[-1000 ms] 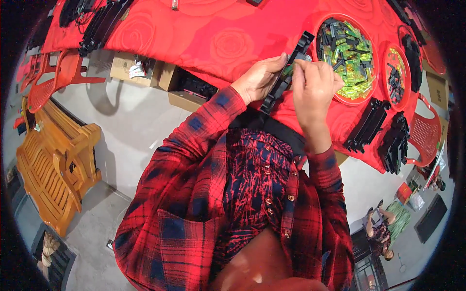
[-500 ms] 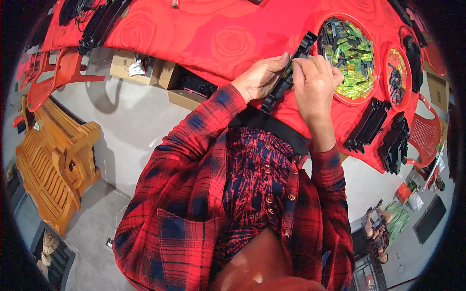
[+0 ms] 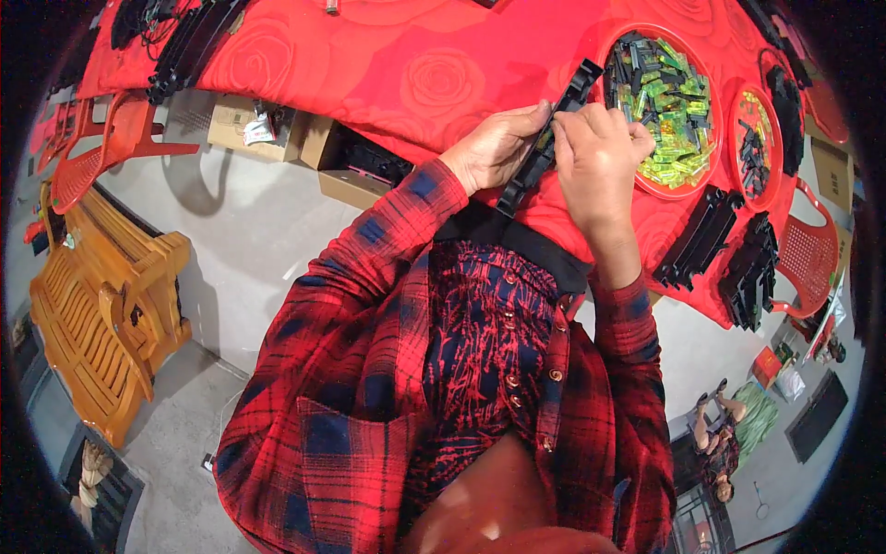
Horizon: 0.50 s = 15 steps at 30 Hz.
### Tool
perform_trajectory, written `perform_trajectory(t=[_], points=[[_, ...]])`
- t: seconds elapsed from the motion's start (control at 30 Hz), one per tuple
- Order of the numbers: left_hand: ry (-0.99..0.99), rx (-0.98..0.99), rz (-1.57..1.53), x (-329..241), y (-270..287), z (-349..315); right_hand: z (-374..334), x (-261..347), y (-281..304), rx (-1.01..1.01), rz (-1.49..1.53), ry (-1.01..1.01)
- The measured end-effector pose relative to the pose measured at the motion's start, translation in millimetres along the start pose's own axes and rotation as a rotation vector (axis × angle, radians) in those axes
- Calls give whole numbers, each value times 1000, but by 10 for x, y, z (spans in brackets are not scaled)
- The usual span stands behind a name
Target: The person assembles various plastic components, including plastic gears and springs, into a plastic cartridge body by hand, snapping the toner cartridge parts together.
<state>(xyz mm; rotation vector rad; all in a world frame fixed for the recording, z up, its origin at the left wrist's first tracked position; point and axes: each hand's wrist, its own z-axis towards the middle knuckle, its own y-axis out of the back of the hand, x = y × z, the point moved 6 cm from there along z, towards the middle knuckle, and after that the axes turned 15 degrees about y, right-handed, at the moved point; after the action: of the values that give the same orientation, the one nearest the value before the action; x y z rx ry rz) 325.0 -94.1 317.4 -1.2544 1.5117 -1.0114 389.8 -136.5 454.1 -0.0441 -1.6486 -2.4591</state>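
Seemingly part-filled, the strip (image 3: 533,170) was clasped by the left hand (image 3: 498,148), pinched by the right hand (image 3: 600,155); two-o'clock pieces (image 3: 664,109) were unfitted.

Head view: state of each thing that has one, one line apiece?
Left hand: closed around black strip
Right hand: fingers bent at the strip; fingertip contents hidden
Black strip: held, slanted
Large red basin: well filled, yellow-green and black pieces
Small red basin: partly filled
Black parts: bundled, two piles
Cardboard box: open, dark contents
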Motion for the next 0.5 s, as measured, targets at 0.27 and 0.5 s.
perform_trajectory(t=[0.27, 0.5], points=[[20, -57, -3, -4, -21, -32, 60, 128, 57, 155, -85, 76], [6, -175, 164, 19, -110, -48, -29, 170, -79, 252, -163, 110]])
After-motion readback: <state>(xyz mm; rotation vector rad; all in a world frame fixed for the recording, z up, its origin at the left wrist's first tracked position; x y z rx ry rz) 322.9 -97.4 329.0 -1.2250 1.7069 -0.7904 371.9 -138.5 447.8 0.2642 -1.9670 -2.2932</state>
